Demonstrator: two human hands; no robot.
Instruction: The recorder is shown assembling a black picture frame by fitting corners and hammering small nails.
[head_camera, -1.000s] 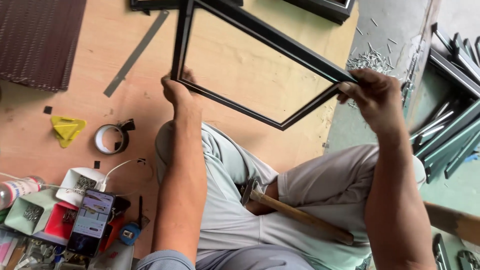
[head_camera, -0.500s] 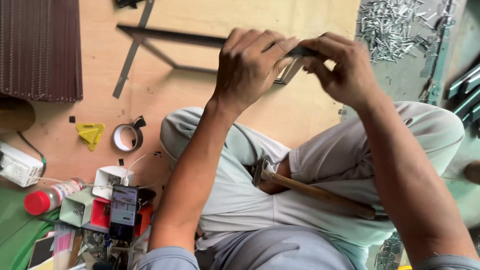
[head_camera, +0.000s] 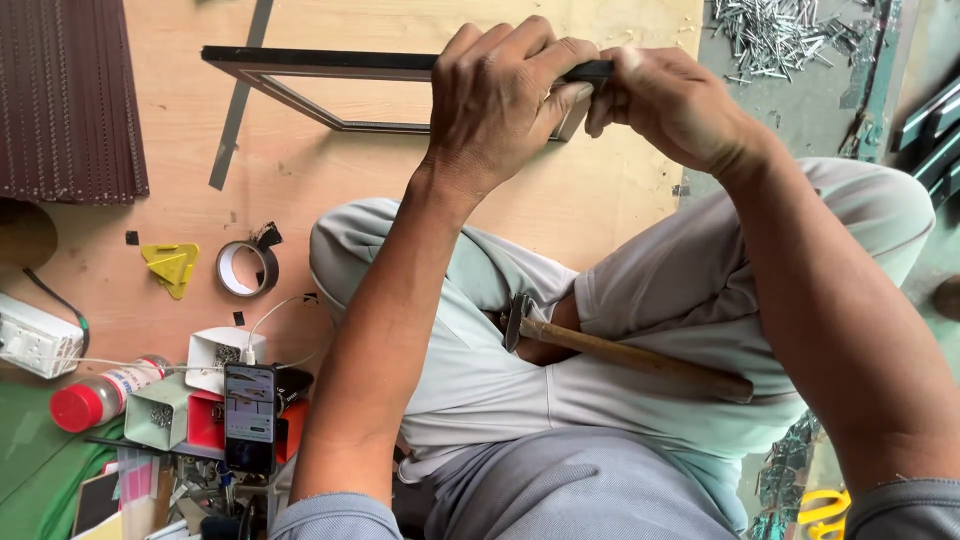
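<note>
A black rectangular picture frame (head_camera: 320, 64) stands on edge over the plywood board (head_camera: 330, 180), its long top rail running left to right. My left hand (head_camera: 500, 100) wraps over the frame's right corner from above. My right hand (head_camera: 675, 100) pinches the same corner from the right side, fingers closed on the black moulding. The corner itself is hidden under both hands. A hammer (head_camera: 620, 350) with a wooden handle lies across my lap, head towards my left thigh.
A roll of tape (head_camera: 247, 268), a yellow triangular piece (head_camera: 172, 265), small boxes of fasteners (head_camera: 215, 355), a phone (head_camera: 249, 415) and a red-capped bottle (head_camera: 95, 395) lie at left. Loose nails (head_camera: 775, 30) pile at top right. Dark mouldings (head_camera: 930, 120) lean at the right edge.
The frame went from lying open and flat between my spread hands to standing edge-on. Both hands came together at its right corner.
</note>
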